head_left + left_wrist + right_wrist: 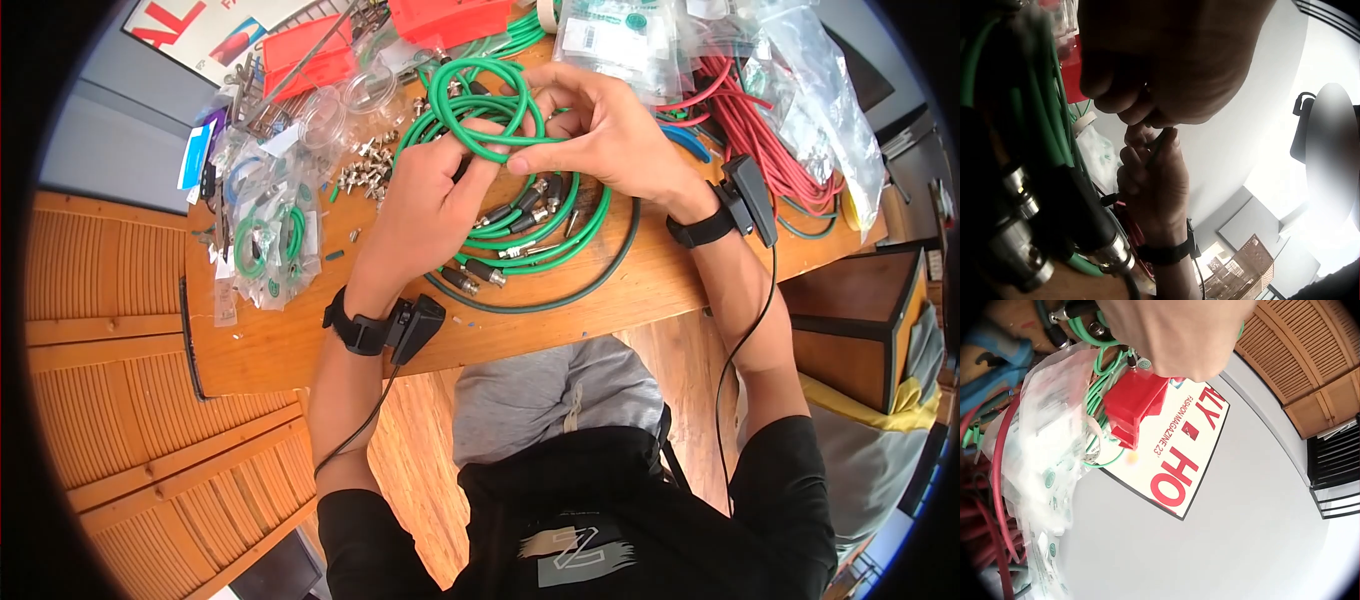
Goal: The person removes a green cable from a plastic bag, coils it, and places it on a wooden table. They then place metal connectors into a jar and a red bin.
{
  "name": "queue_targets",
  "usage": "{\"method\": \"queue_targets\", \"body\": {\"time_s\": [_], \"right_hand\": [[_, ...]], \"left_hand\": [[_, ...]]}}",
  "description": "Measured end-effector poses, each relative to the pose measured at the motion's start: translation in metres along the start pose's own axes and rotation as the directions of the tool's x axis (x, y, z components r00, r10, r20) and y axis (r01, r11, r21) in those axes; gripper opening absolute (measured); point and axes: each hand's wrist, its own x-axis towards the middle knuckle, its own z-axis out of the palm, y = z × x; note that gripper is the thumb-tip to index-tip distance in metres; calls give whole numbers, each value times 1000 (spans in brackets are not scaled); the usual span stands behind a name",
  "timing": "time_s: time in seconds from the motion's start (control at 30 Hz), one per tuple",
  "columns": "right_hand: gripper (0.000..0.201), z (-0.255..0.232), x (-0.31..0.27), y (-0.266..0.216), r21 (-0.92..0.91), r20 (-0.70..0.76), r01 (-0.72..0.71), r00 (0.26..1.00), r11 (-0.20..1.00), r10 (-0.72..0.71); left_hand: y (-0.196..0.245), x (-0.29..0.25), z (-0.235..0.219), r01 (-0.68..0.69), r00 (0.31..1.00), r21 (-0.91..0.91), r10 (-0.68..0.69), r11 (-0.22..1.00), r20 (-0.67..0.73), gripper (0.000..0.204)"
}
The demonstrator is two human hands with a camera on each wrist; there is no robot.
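Both hands hold a coiled green cable above the table. My left hand grips the lower left of the loops, its fingers mostly hidden behind the back of the hand. From the other side my right hand pinches the cable between thumb and fingers. In the left wrist view the right hand shows curled fingers with a short stretch of cable at the thumb. Right below the hands lie more green cables in loops, with black-sleeved metal connectors at their ends.
Loose metal connectors lie left of the cables, near clear round containers. Red bins stand at the back. Bagged green cables are at the left, red cables and plastic bags at the right.
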Motion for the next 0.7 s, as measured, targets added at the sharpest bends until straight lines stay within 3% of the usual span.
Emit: {"method": "queue_targets", "body": {"time_s": [0.07,0.17,0.27,0.43,0.53,0.67,0.7], "right_hand": [[68,-4,0,0,-7,6,8,1000,1000,-8],[65,-7,1,0,-17,1,6,1000,1000,-6],[60,-6,3,3,19,-19,-6,1000,1000,6],[44,-3,3,-3,77,-52,-26,998,997,30],[26,-5,5,10,-117,-88,50,994,992,-61],[20,-7,3,12,-228,-82,-10,997,974,-9],[19,-6,3,15,-259,-100,-13,995,966,-13]], "left_hand": [[-5,1,2,-82,995,2,82,997,-54,22],[-9,1,1,-45,998,-32,43,999,-51,24],[-7,3,1,2,1000,-49,-3,999,-23,26],[2,5,5,-20,993,-113,32,993,112,18],[-1,4,8,-4,992,-162,25,987,123,12],[-6,3,7,85,972,-140,-52,986,228,12],[-6,3,9,55,978,-105,-32,993,207,12]]}}
